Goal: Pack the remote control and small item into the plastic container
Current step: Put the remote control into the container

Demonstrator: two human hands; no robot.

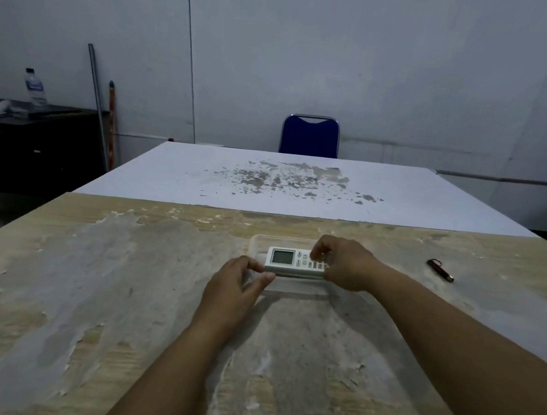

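Both my forearms reach over the worn table (83, 287), right hand (344, 264) pinching the remote (288, 261) into the container (261, 240), left hand (235, 285) loosely curled steadying its corner; next, I judge, fetch the small item (440, 270) lying well right.

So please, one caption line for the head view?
Right hand lowers white remote into clear container; left hand steadies it.
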